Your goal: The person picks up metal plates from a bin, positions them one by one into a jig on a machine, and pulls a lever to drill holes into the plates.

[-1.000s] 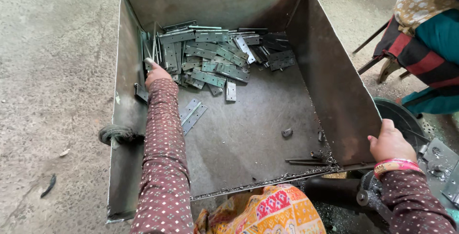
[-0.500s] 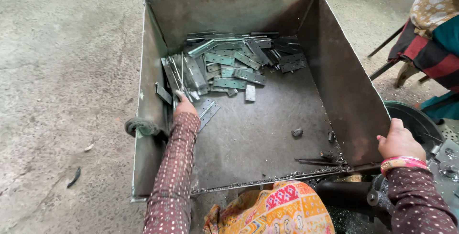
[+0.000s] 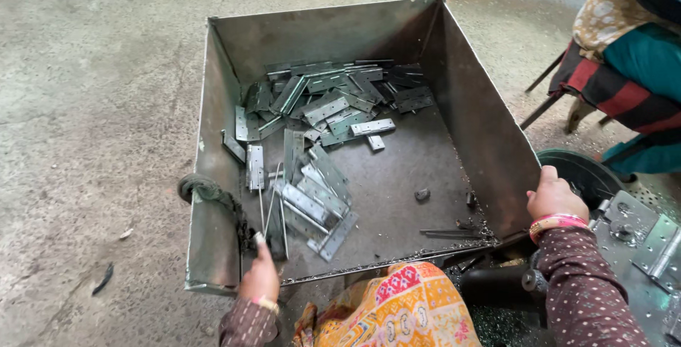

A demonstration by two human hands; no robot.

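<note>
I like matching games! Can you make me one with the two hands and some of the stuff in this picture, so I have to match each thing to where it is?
Things:
1. left hand
2. right hand
3. metal hinges
4. rope loop

Places:
A. piled on the floor of the metal bin
B. gripping the bin's right wall
C. tied at the bin's left wall, on the outside
D. at the bin's near left corner, by some thin rods

Right pairs: 1-D, 2-B, 3-A, 4-C
</note>
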